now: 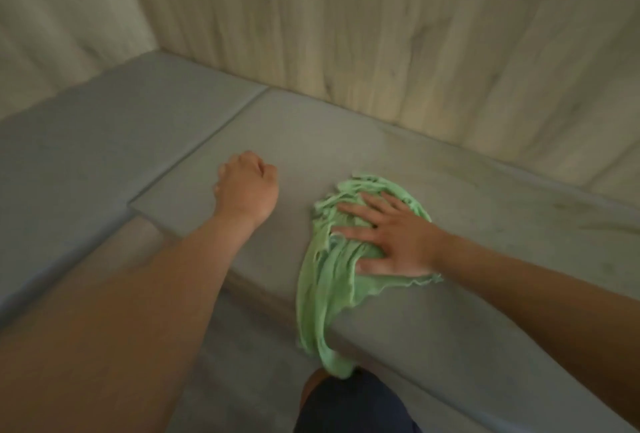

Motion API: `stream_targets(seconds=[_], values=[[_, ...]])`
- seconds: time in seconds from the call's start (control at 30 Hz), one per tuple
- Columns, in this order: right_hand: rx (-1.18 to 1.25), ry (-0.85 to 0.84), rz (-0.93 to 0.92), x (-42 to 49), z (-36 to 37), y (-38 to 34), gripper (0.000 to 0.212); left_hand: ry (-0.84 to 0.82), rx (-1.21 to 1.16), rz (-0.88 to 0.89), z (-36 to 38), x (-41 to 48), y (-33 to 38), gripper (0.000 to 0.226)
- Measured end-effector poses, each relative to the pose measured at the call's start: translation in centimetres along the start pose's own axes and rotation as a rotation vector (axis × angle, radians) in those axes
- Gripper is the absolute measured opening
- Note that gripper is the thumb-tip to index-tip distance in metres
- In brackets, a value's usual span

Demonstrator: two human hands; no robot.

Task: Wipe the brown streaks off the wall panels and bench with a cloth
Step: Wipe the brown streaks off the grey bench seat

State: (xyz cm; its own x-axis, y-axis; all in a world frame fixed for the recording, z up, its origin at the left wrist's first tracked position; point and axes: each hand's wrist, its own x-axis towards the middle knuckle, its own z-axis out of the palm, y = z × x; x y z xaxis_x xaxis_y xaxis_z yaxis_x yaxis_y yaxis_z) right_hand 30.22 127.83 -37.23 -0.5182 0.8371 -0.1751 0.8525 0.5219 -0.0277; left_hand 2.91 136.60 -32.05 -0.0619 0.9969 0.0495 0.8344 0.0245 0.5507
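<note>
A crumpled green cloth (327, 270) lies on the grey bench (304, 141) and hangs over its front edge. My right hand (391, 235) presses flat on the cloth with its fingers spread and straight. My left hand (247, 186) rests on the bench to the left of the cloth, curled into a fist with nothing in it. Faint brown streaks (581, 214) mark the bench top at the far right. Pale wood-grain wall panels (381, 34) rise behind the bench, with dim darker marks in the grain.
A second grey bench section (86, 141) meets this one at the left, forming a corner under the side wall (52, 17). Grey floor (235, 363) lies below the front edge. My knee in dark shorts (346, 405) shows at the bottom.
</note>
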Motion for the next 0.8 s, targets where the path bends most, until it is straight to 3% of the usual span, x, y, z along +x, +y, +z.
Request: stream_targets(seconds=[0.13,0.2,0.3,0.37,0.43,0.6,0.7,0.8], values=[[0.143,0.004,0.584,2.1,-1.6,5.7,0.080,-0.051,0.042,0.050,1.3,-0.8,2.1,0.026],[0.204,0.008,0.722,4.7,-1.9,5.5,0.082,-0.061,0.062,0.068,1.6,-1.2,2.7,0.024],[0.204,0.043,0.615,7.6,-1.8,2.1,0.088,-0.090,0.068,0.069,1.8,-1.3,3.2,0.021],[0.263,0.153,0.473,8.0,-1.7,0.0,0.083,-0.111,0.069,0.090,2.2,-0.9,3.2,0.021],[0.360,0.276,0.459,8.0,-1.6,-1.0,0.078,-0.134,0.043,0.131,2.7,-0.4,3.1,0.020],[0.225,0.116,0.443,11.3,-1.6,0.2,0.077,-0.012,0.037,0.125,3.7,0.7,3.9,0.011],[0.231,0.119,0.477,14.3,-2.7,4.4,0.072,0.011,0.133,0.119,4.4,1.4,4.8,0.018],[0.219,0.129,0.487,15.7,-3.4,9.2,0.065,-0.182,0.245,0.075,5.4,2.0,5.7,0.045]])
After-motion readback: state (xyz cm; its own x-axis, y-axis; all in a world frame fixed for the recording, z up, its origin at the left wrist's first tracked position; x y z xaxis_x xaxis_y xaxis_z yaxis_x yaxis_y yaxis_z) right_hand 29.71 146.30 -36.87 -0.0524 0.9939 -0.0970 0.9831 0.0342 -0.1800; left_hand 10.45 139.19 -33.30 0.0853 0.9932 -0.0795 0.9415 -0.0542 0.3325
